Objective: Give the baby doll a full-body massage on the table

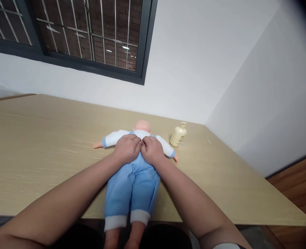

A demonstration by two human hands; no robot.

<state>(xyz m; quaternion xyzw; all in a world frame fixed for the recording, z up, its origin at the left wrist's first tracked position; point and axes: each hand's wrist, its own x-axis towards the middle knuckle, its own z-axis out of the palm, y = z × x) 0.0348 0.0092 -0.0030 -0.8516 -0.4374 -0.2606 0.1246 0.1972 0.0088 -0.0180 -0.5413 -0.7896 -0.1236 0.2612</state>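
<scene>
A baby doll (132,180) in a white top and blue overalls lies stretched out on the table, its bald head toward the wall and both arms spread. No face shows on the side turned up. My left hand (128,148) rests on the doll's upper body with its fingers curled into the clothing. Right beside it, my right hand (152,149) is closed on the same area, the two hands nearly touching. The fingertips are largely hidden. The doll's lower legs reach past the table's near edge.
A cream bottle (178,135) with dark print stands on the wooden table (51,138), right of the doll's head. A thin pale strand (209,139) lies farther right. Behind the table are a white wall (184,69) and a barred window (91,34).
</scene>
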